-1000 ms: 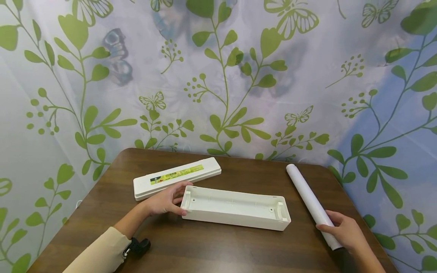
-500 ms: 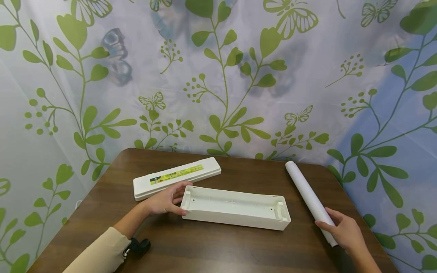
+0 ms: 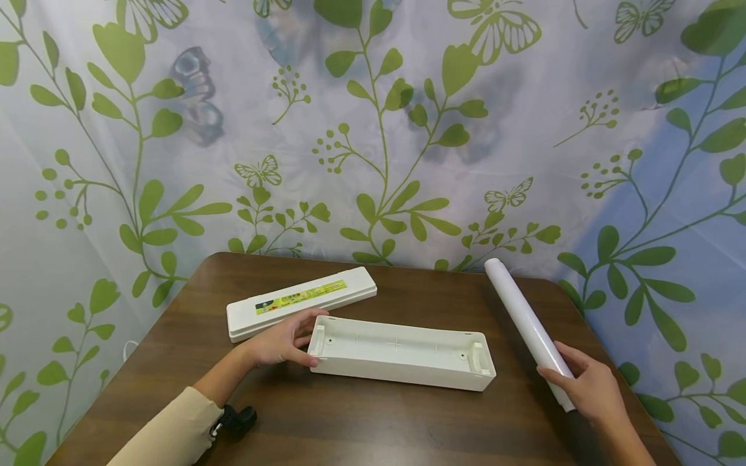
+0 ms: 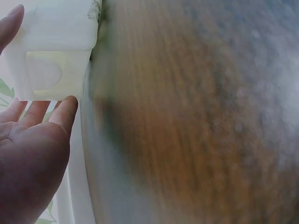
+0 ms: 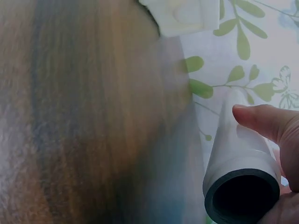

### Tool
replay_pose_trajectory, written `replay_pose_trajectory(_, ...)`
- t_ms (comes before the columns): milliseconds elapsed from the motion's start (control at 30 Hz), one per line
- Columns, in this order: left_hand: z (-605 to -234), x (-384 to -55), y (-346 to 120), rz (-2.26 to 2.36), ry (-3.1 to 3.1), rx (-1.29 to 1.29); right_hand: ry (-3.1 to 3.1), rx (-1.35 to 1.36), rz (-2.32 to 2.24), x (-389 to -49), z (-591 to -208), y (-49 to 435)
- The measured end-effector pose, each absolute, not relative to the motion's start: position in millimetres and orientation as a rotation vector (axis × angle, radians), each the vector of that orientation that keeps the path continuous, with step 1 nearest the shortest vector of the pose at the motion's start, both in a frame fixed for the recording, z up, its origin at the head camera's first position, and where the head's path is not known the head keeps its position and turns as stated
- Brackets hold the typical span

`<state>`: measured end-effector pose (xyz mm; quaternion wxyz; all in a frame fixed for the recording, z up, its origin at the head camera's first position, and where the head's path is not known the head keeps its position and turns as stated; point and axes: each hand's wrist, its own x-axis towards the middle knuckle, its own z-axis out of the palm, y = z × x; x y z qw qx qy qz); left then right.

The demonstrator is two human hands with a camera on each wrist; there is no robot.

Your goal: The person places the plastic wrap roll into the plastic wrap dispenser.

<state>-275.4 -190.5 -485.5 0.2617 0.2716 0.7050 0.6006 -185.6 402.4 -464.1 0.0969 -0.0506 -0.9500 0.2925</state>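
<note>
A long white open plastic box (image 3: 402, 349) lies on the table with its hollow side up. My left hand (image 3: 285, 340) holds its left end, thumb at the near side and fingers at the far side; the left wrist view shows that end of the box (image 4: 51, 70) between thumb and fingers. At the right, my right hand (image 3: 585, 385) grips the near part of a white cling film roll (image 3: 527, 330), which is held tilted above the table. In the right wrist view, the roll (image 5: 240, 144) shows a hollow dark core at its end.
Behind the box lies a long white lid (image 3: 303, 301) with a yellow-green label. Everything rests on a brown wooden table (image 3: 361, 427). A curtain (image 3: 373, 129) with leaves and butterflies hangs behind. A black device (image 3: 236, 421) sits at the left wrist.
My right hand has raised the cling film roll a little, and its far end has lifted higher. The left hand and the box have stayed in place.
</note>
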Motion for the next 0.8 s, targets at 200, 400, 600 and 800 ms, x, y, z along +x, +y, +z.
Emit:
replay_pose_trajectory(200,-486.6,-276.3,-190.7,1.622,1.906,0.745,-2.792,-0.116,0.869,-184.2,-457.1,393.3)
replay_pose_trajectory(400,-487.9,-276.1,-190.6,1.637,1.895,0.765,-2.771,-0.101,0.910,-185.9,-451.0,387.1)
replay_pose_trajectory(600,-486.7,-274.2,-189.7,1.661,1.881,0.772,-2.751,-0.031,0.954,-188.7,-441.5,383.4)
replay_pose_trajectory(800,-488.3,-274.1,-189.8,1.660,1.897,0.785,-2.747,0.013,0.987,-191.1,-433.3,380.3)
